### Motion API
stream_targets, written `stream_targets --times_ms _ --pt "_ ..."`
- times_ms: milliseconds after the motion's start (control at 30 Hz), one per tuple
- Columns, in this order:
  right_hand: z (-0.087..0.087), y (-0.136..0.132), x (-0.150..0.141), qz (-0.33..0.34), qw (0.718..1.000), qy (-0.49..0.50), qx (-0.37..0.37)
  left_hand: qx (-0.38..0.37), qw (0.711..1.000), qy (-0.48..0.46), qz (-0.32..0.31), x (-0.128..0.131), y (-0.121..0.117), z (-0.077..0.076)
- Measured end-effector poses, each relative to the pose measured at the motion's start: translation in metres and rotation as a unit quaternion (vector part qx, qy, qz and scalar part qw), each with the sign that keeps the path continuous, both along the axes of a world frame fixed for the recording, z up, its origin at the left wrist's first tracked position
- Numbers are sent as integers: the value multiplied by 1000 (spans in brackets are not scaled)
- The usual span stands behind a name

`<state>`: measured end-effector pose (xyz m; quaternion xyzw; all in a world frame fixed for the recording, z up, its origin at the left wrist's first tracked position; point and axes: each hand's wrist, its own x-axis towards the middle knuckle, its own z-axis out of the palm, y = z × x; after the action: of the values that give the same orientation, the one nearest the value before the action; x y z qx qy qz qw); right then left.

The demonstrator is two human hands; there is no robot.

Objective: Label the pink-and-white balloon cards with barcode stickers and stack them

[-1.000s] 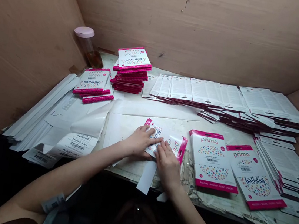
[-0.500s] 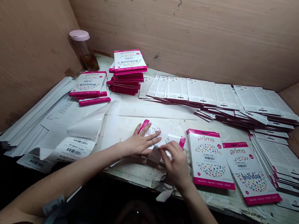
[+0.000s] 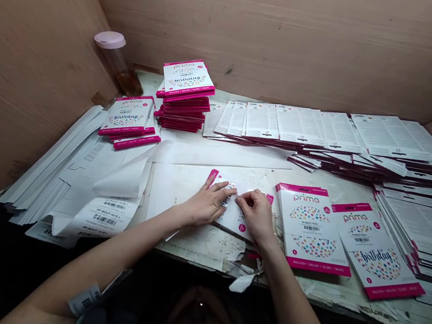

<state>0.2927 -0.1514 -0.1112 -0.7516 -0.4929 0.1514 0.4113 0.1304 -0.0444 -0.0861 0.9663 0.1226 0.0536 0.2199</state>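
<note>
Two bare hands are working over a single pink-edged balloon packet (image 3: pixel 236 224), which is lying flat between them on a white sheet (image 3: pixel 179 191). The left hand (image 3: pixel 205 206) is spread open, its fingers fanning out and pressing on the packet's left part without gripping it. The right hand (image 3: pixel 256 217) is curling inward, with its fingertips (image 3: pixel 249 199) drawing together on the packet's upper part. Whether they are pinching the packet itself or a thin layer on it is too small to tell.

Just right of the right hand, a prima balloon packet (image 3: pixel 311 228) is lying face up, with a second prima packet (image 3: pixel 373 250) sitting beside it and further right. Beyond those, a pile of face-down packets (image 3: pixel 412 229) is leaning in overlapping layers. Ahead of both hands, long rows of face-down packets (image 3: pixel 306 127) are fanning across the table.

Ahead of the left hand, a tall stack of birthday packets (image 3: pixel 185 95) is standing beside a shorter stack (image 3: pixel 128 119). Further out, a pink-lidded jar (image 3: pixel 112 54) is standing in the corner against the plywood wall (image 3: pixel 260 28). Left of the left hand, a barcode label sheet (image 3: pixel 109 211) is lying over white paper strips (image 3: pixel 55 176). Below the right wrist, a torn white scrap (image 3: pixel 242 282) is hanging off the worn table edge (image 3: pixel 203 247).
</note>
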Motion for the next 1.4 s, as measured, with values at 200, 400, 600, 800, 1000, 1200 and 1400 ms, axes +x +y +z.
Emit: stream_targets --times_ms 200,400,600,800,1000,1200,1400 --pt "2 3 3 -27 999 -24 -3 -10 999 16 39 9 -4 0" --pt "47 -4 -61 81 978 -103 165 -26 998 -5 51 11 -6 -6" --pt "71 -21 -153 411 878 -136 205 -45 997 4 59 10 -5 -1" --pt "45 -72 -166 389 835 -188 340 -46 997 2 58 9 -6 3" --pt "58 -75 -98 328 921 -43 206 -42 998 -3 54 6 -4 1" --pt "36 -4 24 84 992 -86 -30 -12 998 -22 51 7 -4 -3" --pt "14 17 29 67 984 -138 -90 -13 998 -21 54 7 -3 -4"
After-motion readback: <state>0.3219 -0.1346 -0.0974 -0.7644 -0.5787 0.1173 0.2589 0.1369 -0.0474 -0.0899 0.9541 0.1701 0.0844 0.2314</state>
